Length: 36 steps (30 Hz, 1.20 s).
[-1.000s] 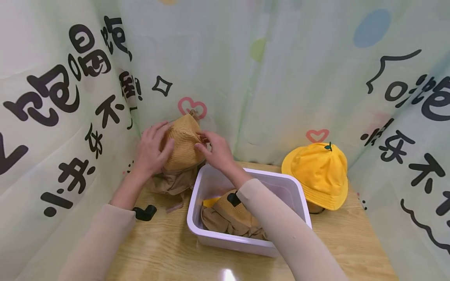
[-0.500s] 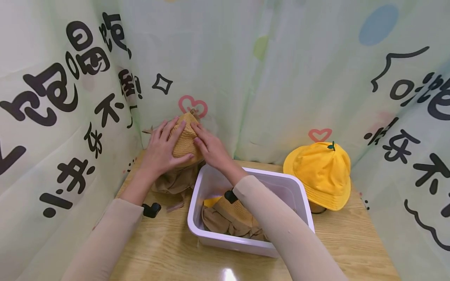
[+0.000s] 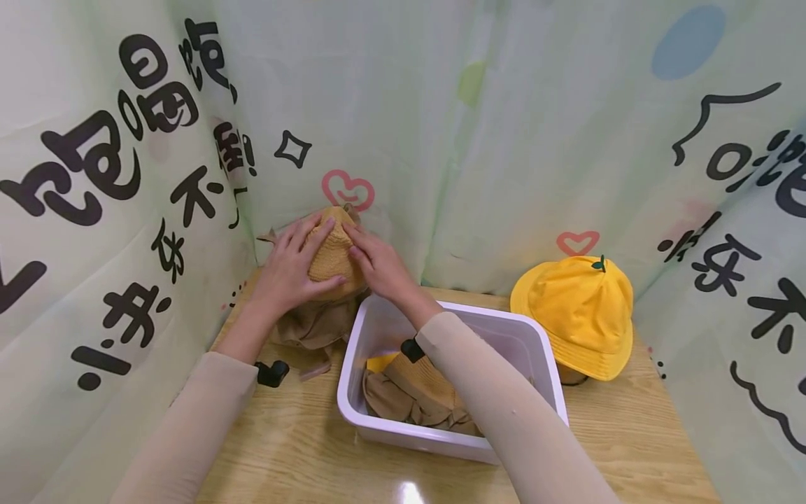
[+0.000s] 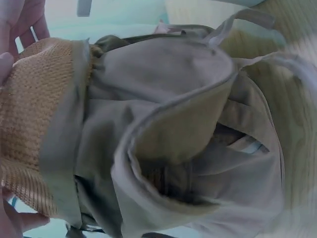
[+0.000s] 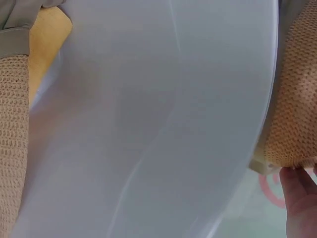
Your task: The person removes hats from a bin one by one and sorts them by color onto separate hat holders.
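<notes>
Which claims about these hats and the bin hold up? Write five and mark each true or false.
1. The left hand and right hand both touch a straw hat. True.
2. A second straw hat lies in the bin. True.
3. The bin is black. False: it is pale, a lilac-white.
4. A green sprout tops the yellow hat. True.
5. The yellow hat sits inside the bin. False: it is outside, on the bin's right in the head view.
</notes>
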{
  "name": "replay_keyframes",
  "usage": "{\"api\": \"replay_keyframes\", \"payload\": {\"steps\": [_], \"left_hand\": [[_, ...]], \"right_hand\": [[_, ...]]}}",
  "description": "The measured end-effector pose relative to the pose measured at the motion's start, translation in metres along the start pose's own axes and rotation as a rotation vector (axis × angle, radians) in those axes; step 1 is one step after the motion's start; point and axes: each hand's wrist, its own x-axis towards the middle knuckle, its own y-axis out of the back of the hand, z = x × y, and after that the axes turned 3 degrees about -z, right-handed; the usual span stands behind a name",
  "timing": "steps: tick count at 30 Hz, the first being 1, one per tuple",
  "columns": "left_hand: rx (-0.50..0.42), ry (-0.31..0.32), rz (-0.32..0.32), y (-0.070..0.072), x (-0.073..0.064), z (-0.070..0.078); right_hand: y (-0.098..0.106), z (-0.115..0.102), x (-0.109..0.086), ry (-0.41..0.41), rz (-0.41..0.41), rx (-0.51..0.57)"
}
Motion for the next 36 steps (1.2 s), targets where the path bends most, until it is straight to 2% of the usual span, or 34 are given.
{"api": "replay_keyframes", "payload": {"steps": [4, 7, 15, 23, 26, 29, 33, 36], "left_hand": [[0.0, -0.004, -0.018, -0.004, -0.004, -0.002], [0.001, -0.011, -0.005, -0.006, -0.005, -0.003], [0.019, -0.01, -0.002, -0.009, -0.004, -0.006], [0.025, 0.009, -0.009, -0.016, -0.007, -0.009], [0.023, 0.016, -0.033, -0.014, -0.006, -0.01], [-0.019, 0.054, -0.072, -0.007, 0.0, -0.01], [-0.073, 0.103, -0.147, 0.001, 0.011, -0.012], [-0.09, 0.103, -0.208, 0.001, 0.016, -0.016]], "right_hand": [[-0.004, 0.004, -0.001, -0.003, -0.016, 0.0], [-0.007, 0.005, -0.001, -0.015, -0.025, -0.002], [-0.009, 0.005, -0.001, -0.082, -0.049, -0.009], [-0.018, 0.011, 0.0, -0.074, -0.038, -0.022], [-0.019, 0.012, -0.001, -0.075, -0.036, -0.012], [-0.019, 0.012, 0.0, -0.078, -0.034, 0.0], [-0.017, 0.011, 0.0, -0.091, -0.045, 0.012], [-0.015, 0.011, 0.0, -0.105, -0.063, 0.017]]}}
